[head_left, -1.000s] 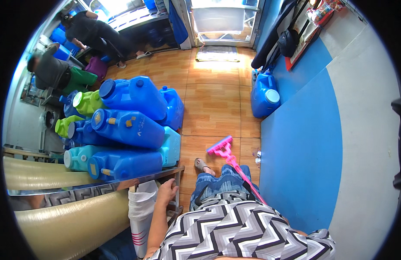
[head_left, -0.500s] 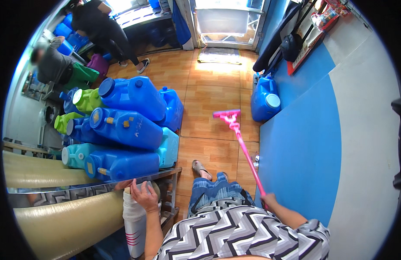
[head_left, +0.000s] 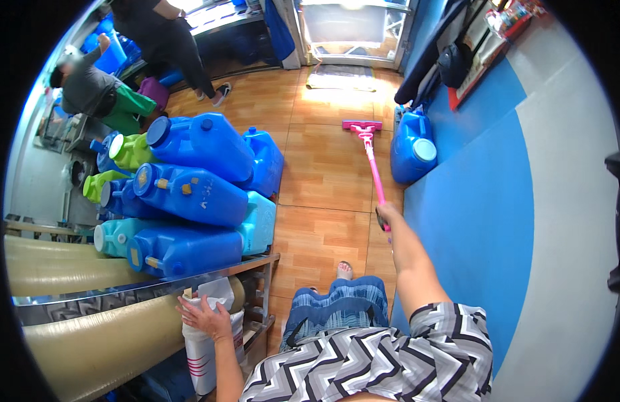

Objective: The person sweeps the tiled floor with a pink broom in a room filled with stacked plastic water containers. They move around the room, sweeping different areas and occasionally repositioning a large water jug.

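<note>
My right hand [head_left: 388, 214] is wrapped round the handle of a pink mop [head_left: 374, 167], my arm stretched forward. The mop's wide flat head [head_left: 361, 125] is on the wood-look floor, short of the doorway. At my left, my left hand [head_left: 209, 319] lies with fingers spread on the top of a white plastic-wrapped bundle [head_left: 200, 355] with red stripes, beside a metal rack [head_left: 266, 285]. What is inside the bundle I cannot make out.
Several blue, teal and green jerrycans [head_left: 193, 194] are stacked at left, beside large wrapped rolls [head_left: 109, 342]. Another blue jerrycan [head_left: 413, 147] stands by the blue wall panel [head_left: 464, 221]. Two people [head_left: 95, 94] are at the far left. A mat [head_left: 341, 77] lies by the door.
My right arm has reached forward, pushing the mop away toward the door, and now grips lower on its handle. My left hand has shifted slightly left and down on the bundle.
</note>
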Available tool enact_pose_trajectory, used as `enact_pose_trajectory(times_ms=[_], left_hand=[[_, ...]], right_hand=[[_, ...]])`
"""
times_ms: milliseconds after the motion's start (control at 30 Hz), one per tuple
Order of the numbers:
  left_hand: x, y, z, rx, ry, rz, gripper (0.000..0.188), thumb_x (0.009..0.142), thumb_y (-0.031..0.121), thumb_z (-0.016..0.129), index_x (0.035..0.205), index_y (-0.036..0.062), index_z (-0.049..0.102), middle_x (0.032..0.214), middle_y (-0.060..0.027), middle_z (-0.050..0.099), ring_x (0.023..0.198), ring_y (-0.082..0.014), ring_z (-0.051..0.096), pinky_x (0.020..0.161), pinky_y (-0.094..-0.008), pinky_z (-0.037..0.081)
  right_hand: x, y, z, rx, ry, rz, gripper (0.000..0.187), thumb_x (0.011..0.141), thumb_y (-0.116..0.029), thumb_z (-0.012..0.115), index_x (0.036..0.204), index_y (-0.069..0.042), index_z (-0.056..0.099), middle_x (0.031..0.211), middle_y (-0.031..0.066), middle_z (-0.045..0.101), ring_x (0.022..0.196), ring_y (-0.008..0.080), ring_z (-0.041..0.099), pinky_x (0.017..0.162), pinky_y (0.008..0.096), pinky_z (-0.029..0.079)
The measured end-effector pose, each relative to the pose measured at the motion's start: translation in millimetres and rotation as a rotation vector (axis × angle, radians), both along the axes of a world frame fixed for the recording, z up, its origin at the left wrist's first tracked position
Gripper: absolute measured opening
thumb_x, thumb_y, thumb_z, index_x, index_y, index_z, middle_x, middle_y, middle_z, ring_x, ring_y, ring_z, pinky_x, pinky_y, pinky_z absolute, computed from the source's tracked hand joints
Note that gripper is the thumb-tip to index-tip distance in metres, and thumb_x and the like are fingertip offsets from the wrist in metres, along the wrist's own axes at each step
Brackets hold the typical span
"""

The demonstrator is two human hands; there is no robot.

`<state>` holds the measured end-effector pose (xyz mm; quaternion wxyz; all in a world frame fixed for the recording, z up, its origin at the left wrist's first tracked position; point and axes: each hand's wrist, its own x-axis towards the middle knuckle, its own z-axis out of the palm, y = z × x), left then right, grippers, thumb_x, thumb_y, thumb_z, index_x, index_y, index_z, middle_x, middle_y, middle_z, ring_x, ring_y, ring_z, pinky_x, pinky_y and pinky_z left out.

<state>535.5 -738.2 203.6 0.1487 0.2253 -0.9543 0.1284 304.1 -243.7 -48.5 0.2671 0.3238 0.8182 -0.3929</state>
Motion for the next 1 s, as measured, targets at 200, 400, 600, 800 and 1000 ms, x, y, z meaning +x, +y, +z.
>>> enact_pose_trajectory(times_ms=[200, 400, 600, 800, 1000], left_hand=[[5.6, -6.4, -3.4, -0.003, -0.041, -0.038, 0.036, 0.067, 0.025, 0.065, 0.100, 0.0122, 0.061, 0.146, -0.0208, 0.016, 0.132, -0.0434, 0.019, 0.101, -0.0591, 0.021], [13.9, -11.6, -4.3, 0.079, 0.061, -0.128, 0.035, 0.068, 0.026, 0.065, 0.100, 0.0126, 0.062, 0.145, -0.0246, 0.016, 0.132, -0.0462, 0.016, 0.100, -0.0628, 0.019], [44.7, 8.9, -8.2, 0.337, 0.142, -0.563, 0.026, 0.069, 0.015, 0.064, 0.095, 0.0102, 0.064, 0.143, -0.0254, 0.021, 0.133, -0.0467, 0.012, 0.104, -0.0595, 0.014], [68.8, 8.9, -21.9, 0.711, 0.012, -0.792, 0.018, 0.068, 0.004, 0.065, 0.085, 0.0053, 0.063, 0.139, -0.0246, 0.030, 0.130, -0.0455, 0.021, 0.106, -0.0473, 0.023], [86.6, -11.1, -27.1, 0.715, -0.079, -0.762, 0.016, 0.069, 0.005, 0.064, 0.085, 0.0050, 0.063, 0.134, -0.0216, 0.038, 0.127, -0.0424, 0.031, 0.104, -0.0452, 0.030]], right_hand=[[312.1, 8.5, -2.4, 0.066, -0.021, -0.012, 0.042, 0.077, -0.042, 0.055, 0.082, -0.001, 0.064, 0.077, 0.0221, 0.063, 0.076, 0.0378, 0.062, 0.065, 0.0458, 0.046], [623.8, -11.0, 52.9, 0.235, -0.437, 0.090, 0.030, 0.067, -0.029, 0.062, 0.081, -0.003, 0.067, 0.081, 0.0212, 0.065, 0.081, 0.0365, 0.064, 0.073, 0.0449, 0.049], [622.9, -25.2, 157.3, 0.258, -0.325, 0.010, 0.029, 0.063, -0.027, 0.065, 0.075, -0.001, 0.067, 0.077, 0.0207, 0.065, 0.076, 0.0368, 0.064, 0.069, 0.0447, 0.049], [529.7, -50.7, 162.8, 0.268, -0.279, 0.195, 0.031, 0.062, -0.029, 0.066, 0.073, 0.001, 0.065, 0.073, 0.0227, 0.063, 0.071, 0.0363, 0.064, 0.064, 0.0453, 0.049], [387.4, -113.3, 64.8, 0.167, -0.040, 0.159, 0.046, 0.077, -0.046, 0.056, 0.070, -0.002, 0.065, 0.061, 0.0199, 0.060, 0.062, 0.0358, 0.062, 0.055, 0.0443, 0.045]])
